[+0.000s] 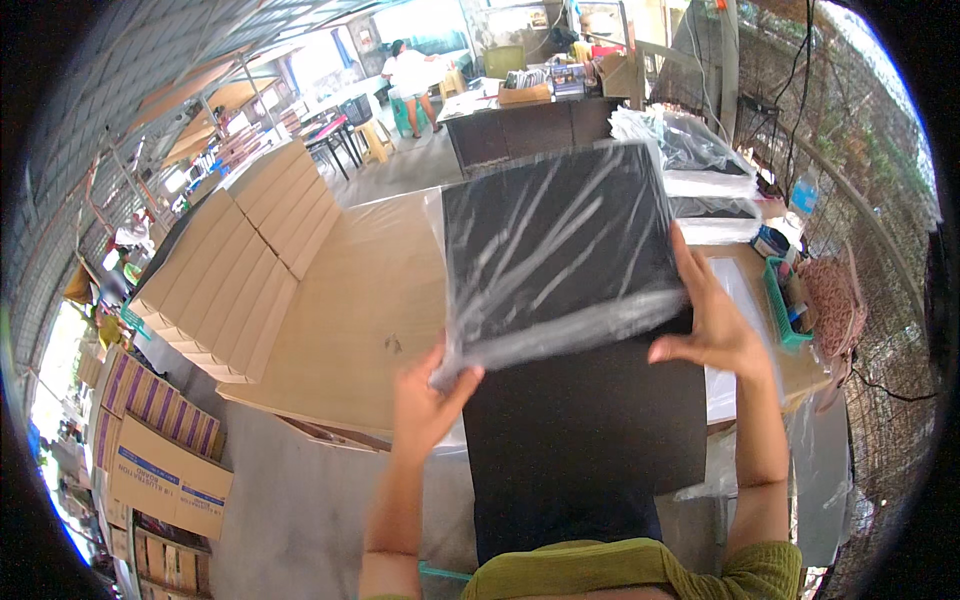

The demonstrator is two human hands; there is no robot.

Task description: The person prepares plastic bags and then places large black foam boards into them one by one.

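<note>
A flat black board in a clear plastic sleeve (570, 240) is held between my two hands, tilted above the table. My left hand (428, 400) pinches the sleeve's lower left corner, thumb in front. Along the right edge lies my right hand (715, 320), its fingers long against the side and its thumb held apart near the lower right corner. Loose plastic gathers in a shiny fold along the board's near edge. Beneath it, a plain black sheet (590, 430) reaches from the table toward my body. What lies directly under the sleeve is hidden.
Tall stacks of tan boards (225, 270) stand on the wooden table (360, 290) at left. Plastic-wrapped packs (710, 185) are piled at the far right, near a green basket (785, 300). Cardboard boxes (170, 475) sit low at left. Another person (408, 75) stands far back.
</note>
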